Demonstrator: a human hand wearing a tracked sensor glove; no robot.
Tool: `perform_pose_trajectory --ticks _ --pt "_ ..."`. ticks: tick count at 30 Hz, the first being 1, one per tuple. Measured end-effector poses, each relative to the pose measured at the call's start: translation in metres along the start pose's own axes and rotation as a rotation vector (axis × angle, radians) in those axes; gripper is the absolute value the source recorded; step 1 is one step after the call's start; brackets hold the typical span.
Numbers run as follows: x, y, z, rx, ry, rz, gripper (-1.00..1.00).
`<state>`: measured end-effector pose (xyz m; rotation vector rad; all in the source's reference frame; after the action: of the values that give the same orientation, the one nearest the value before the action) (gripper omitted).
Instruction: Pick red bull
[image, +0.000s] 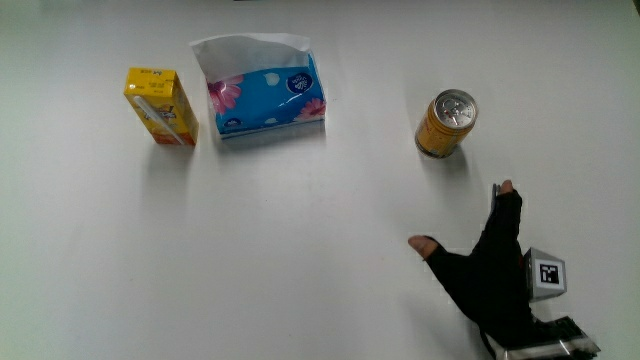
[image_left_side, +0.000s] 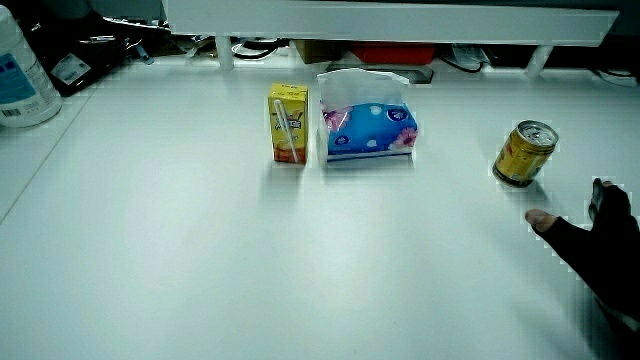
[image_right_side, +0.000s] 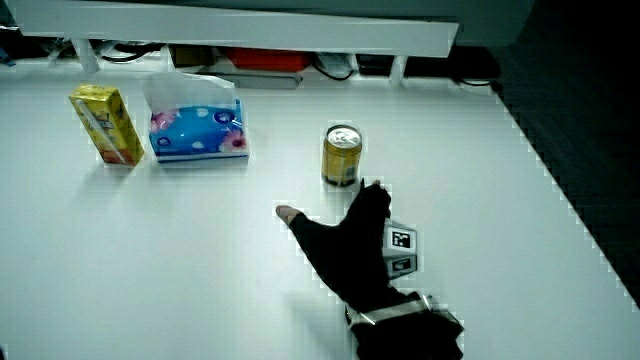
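A gold can with a silver top (image: 446, 123) stands upright on the white table, seen in both side views (image_left_side: 524, 154) (image_right_side: 342, 155). The gloved hand (image: 490, 267) is nearer to the person than the can, a short way from it and not touching it. Its thumb and fingers are spread and hold nothing. In both side views the hand (image_left_side: 600, 245) (image_right_side: 345, 245) lies low over the table just short of the can. A patterned cube (image: 545, 275) sits on its back.
A blue tissue box with pink flowers (image: 265, 95) and a yellow drink carton (image: 160, 106) stand side by side, about as far from the person as the can. A white bottle (image_left_side: 20, 70) stands at the table's edge in a side view.
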<state>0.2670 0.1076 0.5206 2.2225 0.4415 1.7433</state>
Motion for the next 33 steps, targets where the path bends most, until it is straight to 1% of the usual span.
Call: perform_pose_trajectory --ticks 1,2,3,4,6,7,9,10,11,12,14,15,17,19,20,21,22,24,25,26,29,31,32,33 --pt "-0.002 0.004 0.0 0.0 0.009 0.019 0.0" --pt "-0.002 0.008 0.001 -0.007 0.009 0.021 0.0" --pt "0.007 0.014 0.004 0.008 -0.041 -0.003 0.0" --pt "0.006 0.018 0.005 0.007 -0.035 0.013 0.0" --pt "-0.005 0.025 0.002 0.006 0.017 0.027 0.0" --pt "-0.01 0.027 0.001 0.014 0.021 0.005 0.0" --pt "-0.009 0.035 0.002 0.015 0.017 0.021 0.0" --pt "-0.002 0.039 0.004 0.024 -0.011 -0.019 0.0" --pt "-0.005 0.042 0.004 0.038 -0.004 -0.028 0.0" --pt "0.003 0.048 0.007 0.043 -0.027 -0.058 0.0" --pt "-0.009 0.054 0.003 0.039 0.031 -0.029 0.0" --pt "-0.008 0.058 0.003 0.049 0.015 -0.049 0.0" --pt "-0.009 0.066 0.003 0.056 0.031 -0.052 0.0" --pt "-0.007 0.074 0.004 0.06 0.031 -0.046 0.0" --pt "-0.008 0.077 0.003 0.055 0.039 -0.06 0.0" --pt "-0.009 0.08 0.002 0.059 0.054 -0.054 0.0" --pt "-0.008 0.084 0.003 0.062 0.04 -0.064 0.0" --pt "-0.008 0.091 0.001 0.058 0.046 -0.082 0.0" --pt "-0.008 0.095 0.0 0.053 0.059 -0.057 0.0" --pt "-0.009 0.098 -0.001 0.053 0.059 -0.052 0.0" --pt "-0.008 0.106 -0.002 0.075 0.069 -0.06 0.0" --pt "-0.007 0.112 -0.004 0.082 0.083 -0.052 0.0" --pt "-0.008 0.114 -0.004 0.089 0.086 -0.059 0.0" --pt "-0.008 0.116 -0.005 0.083 0.085 -0.067 0.0"
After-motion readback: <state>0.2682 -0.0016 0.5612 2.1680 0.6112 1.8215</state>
